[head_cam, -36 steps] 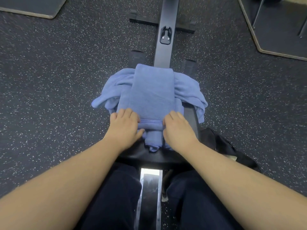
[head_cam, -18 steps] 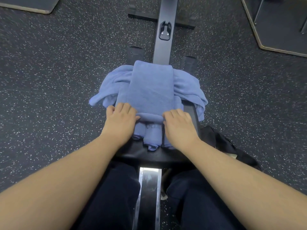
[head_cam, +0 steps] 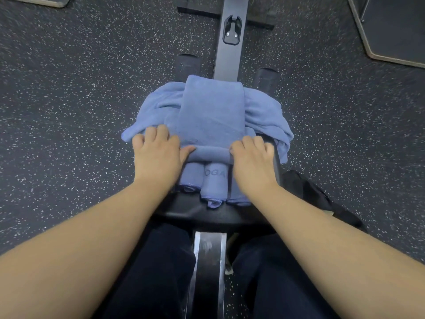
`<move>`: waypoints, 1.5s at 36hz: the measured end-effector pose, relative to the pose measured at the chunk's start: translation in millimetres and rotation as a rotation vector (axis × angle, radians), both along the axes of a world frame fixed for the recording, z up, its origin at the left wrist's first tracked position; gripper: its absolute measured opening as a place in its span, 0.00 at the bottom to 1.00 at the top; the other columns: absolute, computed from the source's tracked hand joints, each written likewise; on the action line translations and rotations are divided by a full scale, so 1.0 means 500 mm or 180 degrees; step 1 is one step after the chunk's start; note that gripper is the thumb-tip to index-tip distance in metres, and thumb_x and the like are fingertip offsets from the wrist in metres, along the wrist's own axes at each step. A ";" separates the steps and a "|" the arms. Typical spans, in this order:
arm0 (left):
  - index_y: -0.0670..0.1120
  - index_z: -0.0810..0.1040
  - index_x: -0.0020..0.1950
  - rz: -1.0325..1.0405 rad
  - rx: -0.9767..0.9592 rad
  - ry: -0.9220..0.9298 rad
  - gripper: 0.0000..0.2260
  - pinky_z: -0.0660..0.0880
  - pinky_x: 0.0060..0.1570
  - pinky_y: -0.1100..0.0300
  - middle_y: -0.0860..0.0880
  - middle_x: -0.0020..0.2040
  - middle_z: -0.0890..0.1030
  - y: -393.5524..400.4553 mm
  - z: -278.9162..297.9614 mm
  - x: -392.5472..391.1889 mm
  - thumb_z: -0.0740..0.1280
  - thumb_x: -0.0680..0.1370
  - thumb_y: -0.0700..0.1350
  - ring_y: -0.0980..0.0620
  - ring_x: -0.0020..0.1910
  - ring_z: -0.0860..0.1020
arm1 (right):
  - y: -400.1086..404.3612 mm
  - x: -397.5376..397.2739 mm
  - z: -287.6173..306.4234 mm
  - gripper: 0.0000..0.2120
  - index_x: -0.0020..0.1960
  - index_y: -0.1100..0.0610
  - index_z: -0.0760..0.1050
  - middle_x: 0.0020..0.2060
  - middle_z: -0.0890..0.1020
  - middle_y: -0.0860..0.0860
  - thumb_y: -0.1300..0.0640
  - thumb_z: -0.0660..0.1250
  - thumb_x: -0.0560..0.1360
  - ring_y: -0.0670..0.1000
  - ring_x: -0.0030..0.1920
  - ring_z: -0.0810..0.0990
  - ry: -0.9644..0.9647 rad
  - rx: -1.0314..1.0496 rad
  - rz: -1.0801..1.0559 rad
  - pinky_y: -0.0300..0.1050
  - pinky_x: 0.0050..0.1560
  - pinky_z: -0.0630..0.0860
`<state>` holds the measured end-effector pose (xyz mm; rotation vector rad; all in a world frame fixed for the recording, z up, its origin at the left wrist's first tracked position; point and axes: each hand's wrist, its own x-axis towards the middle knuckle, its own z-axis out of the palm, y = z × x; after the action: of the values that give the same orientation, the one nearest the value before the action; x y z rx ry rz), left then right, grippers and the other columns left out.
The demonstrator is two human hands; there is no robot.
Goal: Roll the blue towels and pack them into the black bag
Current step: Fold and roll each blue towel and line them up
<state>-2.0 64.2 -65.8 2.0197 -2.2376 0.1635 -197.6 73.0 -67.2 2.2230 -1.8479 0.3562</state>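
The folded blue towel lies lengthwise on the black seat of the bench, its near end turned into a short roll that runs crosswise between the two hands. The left hand grips the roll's left end with curled fingers, thumb pressed against the fabric; the right hand grips the right end the same way. The hands are apart, one at each end of the roll.

Compared with a second ago, the roll has travelled away from the seat's near edge, both hands have gone forward with it, and less flat towel remains ahead of them. Three finished towel rolls, earlier mostly covered, now show side by side at the near edge, pointing toward the person; the middle one carries dark lettering.

Under the folded towel a heap of loose blue towels spills over both side edges of the seat.

The black bag sits on the speckled floor just beside the seat's right edge; its inside cannot be seen.
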 end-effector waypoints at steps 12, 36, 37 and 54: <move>0.39 0.75 0.42 -0.0936 -0.0095 0.1066 0.08 0.70 0.41 0.47 0.37 0.41 0.73 -0.001 -0.008 -0.017 0.58 0.69 0.33 0.38 0.40 0.73 | 0.006 0.017 0.020 0.08 0.39 0.63 0.72 0.40 0.74 0.61 0.73 0.60 0.65 0.60 0.39 0.75 -0.0835 0.0418 0.0442 0.44 0.35 0.60; 0.44 0.78 0.54 -0.0883 -0.0002 0.0981 0.14 0.60 0.46 0.51 0.44 0.46 0.79 -0.021 -0.014 -0.005 0.57 0.75 0.44 0.46 0.50 0.66 | -0.007 0.001 0.002 0.15 0.48 0.61 0.76 0.41 0.79 0.55 0.70 0.70 0.63 0.58 0.42 0.78 -0.0330 0.0351 0.0262 0.46 0.40 0.56; 0.44 0.78 0.55 -0.0858 0.0032 0.1092 0.14 0.58 0.47 0.52 0.44 0.47 0.80 -0.020 -0.009 -0.005 0.57 0.76 0.45 0.46 0.51 0.65 | -0.008 -0.001 0.004 0.15 0.49 0.60 0.76 0.41 0.79 0.54 0.69 0.71 0.63 0.58 0.42 0.78 -0.0414 0.0386 0.0256 0.46 0.41 0.56; 0.53 0.75 0.62 -0.0527 0.0926 0.0965 0.14 0.54 0.49 0.55 0.49 0.57 0.76 0.015 0.023 -0.003 0.54 0.83 0.53 0.46 0.60 0.64 | 0.027 -0.033 0.060 0.11 0.62 0.54 0.69 0.57 0.76 0.51 0.56 0.51 0.83 0.55 0.57 0.70 -0.0496 0.1777 0.0291 0.47 0.48 0.54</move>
<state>-3.7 71.7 -54.1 1.8165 -2.3177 -0.4767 -214.0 86.3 -37.0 2.7096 -2.1341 0.0218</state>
